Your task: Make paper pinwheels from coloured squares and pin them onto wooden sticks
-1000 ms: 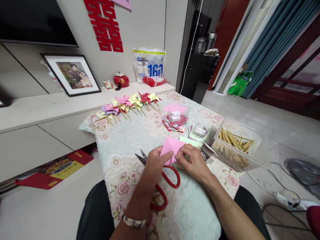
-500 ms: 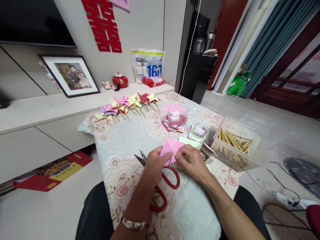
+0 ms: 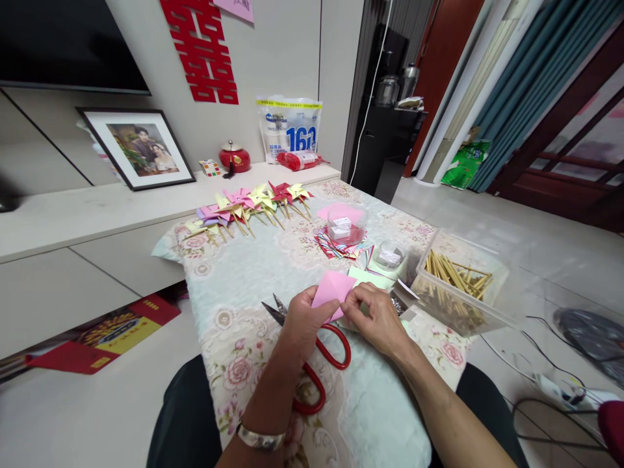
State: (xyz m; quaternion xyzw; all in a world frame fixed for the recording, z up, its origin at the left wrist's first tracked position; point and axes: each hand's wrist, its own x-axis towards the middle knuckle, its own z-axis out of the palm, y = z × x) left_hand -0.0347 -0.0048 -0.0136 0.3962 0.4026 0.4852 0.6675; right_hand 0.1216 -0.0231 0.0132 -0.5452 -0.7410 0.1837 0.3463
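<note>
As a folded sheet of pink paper [image 3: 332, 288] is held above a cloth-covered surface [image 3: 244, 273], its left side is gripped between the thumb and fingers of the left hand [image 3: 306, 314], and its right edge is pinched by the closed fingers of the right hand [image 3: 374, 313]. A silver bracelet [image 3: 260, 438] is worn on the left wrist. Beneath the left hand and forearm, red-handled scissors [image 3: 348, 352] are laid with their blades parted, partly hidden from view. Light green paper [image 3: 373, 278] can be seen just beyond the right hand, near a small clear container [image 3: 390, 255]. Farther back, a larger round container [image 3: 359, 233] is set on patterned paper sheets [image 3: 325, 244]. To the right, slender sticks [image 3: 451, 273] are gathered in a translucent plastic box [image 3: 497, 315]. Finished paper pinwheels [image 3: 262, 197] are lined up along the far left, before a white cabinet [image 3: 49, 224] on which a framed photograph [image 3: 141, 151] and a red lidded jar [image 3: 236, 159] are displayed.
</note>
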